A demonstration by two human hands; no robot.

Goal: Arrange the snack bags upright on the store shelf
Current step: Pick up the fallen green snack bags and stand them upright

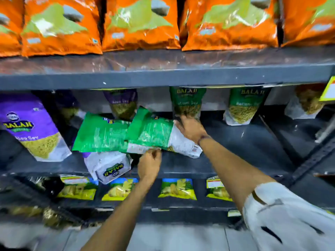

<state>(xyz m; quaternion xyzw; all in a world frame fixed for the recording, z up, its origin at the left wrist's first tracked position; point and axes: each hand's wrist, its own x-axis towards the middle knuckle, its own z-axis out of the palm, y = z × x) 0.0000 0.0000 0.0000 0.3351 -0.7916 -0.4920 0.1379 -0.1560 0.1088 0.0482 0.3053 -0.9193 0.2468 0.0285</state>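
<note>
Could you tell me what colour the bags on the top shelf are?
Orange bags, seen in the head view.

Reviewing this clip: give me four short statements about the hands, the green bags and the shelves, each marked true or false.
1. The right hand rests on a green bag lying flat. True.
2. The left hand hangs free of the bags. False: it pinches that bag's lower edge.
3. Orange bags fill the shelf above. True.
4. Every green bag lies flat. False: two upright green bags stand at the back.
</note>
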